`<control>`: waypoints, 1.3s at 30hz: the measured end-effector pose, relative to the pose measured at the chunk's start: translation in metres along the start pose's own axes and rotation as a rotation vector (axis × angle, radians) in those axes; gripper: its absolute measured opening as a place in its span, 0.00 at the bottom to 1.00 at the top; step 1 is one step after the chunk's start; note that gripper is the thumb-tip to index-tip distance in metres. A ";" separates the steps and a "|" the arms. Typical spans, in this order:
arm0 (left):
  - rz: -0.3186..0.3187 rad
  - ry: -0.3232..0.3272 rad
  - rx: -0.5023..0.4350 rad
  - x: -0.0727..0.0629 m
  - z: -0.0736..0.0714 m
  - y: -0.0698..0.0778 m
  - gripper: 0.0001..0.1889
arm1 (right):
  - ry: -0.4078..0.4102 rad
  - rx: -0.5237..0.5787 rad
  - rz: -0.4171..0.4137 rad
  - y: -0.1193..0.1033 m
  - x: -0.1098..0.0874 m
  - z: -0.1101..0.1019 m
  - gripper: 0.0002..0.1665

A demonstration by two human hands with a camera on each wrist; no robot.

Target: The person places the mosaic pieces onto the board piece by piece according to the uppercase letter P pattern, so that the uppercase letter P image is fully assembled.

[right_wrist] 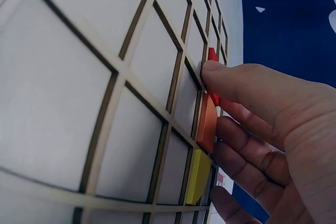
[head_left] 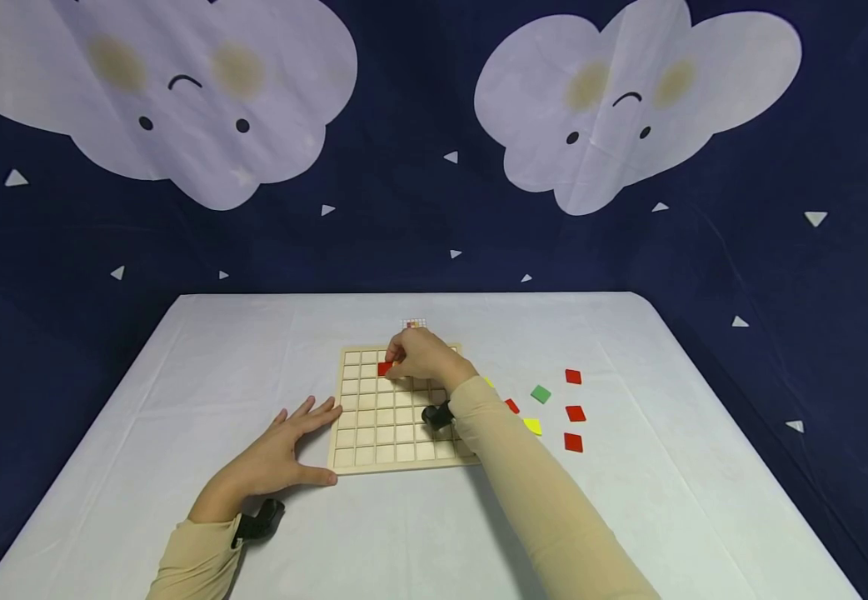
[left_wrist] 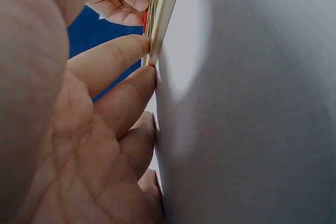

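A square wooden grid board (head_left: 365, 471) lies on the white table. My left hand (head_left: 272, 458) rests at its left side, fingers spread; in the left wrist view two fingertips touch the board's edge (left_wrist: 167, 19). Over the upper part of the board, my right hand (head_left: 425, 357) has thumb and fingers at a red square tile (head_left: 385, 368) and appears to pinch it. In the right wrist view the thumb covers the middle of that red tile (right_wrist: 212, 54). An orange tile (right_wrist: 208, 124) and a yellow piece (right_wrist: 198, 177) sit in the neighbouring cells.
Right of the board lie loose tiles: several red ones, such as one red tile (head_left: 575, 413), a green tile (head_left: 541, 394) and a yellow tile (head_left: 532, 426). A small printed grid card (head_left: 414, 322) lies beyond the board. A dark blue cloud-patterned curtain (head_left: 404, 242) hangs behind.
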State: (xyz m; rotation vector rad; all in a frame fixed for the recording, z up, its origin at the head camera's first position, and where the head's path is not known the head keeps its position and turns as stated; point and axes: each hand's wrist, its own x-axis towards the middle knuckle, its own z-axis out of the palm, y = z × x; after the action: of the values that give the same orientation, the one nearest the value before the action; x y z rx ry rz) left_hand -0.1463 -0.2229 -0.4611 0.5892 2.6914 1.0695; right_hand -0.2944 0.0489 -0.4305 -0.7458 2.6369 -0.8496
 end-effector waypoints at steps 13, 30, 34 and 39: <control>-0.009 -0.005 0.014 0.003 0.002 -0.001 0.56 | 0.045 0.047 -0.057 0.027 -0.027 -0.046 0.16; -0.023 -0.013 0.013 0.001 -0.001 -0.001 0.55 | 0.133 0.000 0.068 0.099 -0.104 -0.110 0.20; -0.016 -0.006 0.019 0.000 0.000 -0.002 0.55 | 0.135 -0.030 0.125 0.118 -0.127 -0.117 0.21; -0.020 -0.009 0.019 0.002 0.001 -0.002 0.55 | 0.138 -0.038 0.208 0.141 -0.153 -0.124 0.23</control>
State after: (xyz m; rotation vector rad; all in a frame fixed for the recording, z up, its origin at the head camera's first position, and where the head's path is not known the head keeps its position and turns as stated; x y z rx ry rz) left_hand -0.1485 -0.2229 -0.4636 0.5684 2.6963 1.0352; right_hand -0.2716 0.2881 -0.4028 -0.4239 2.7966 -0.8214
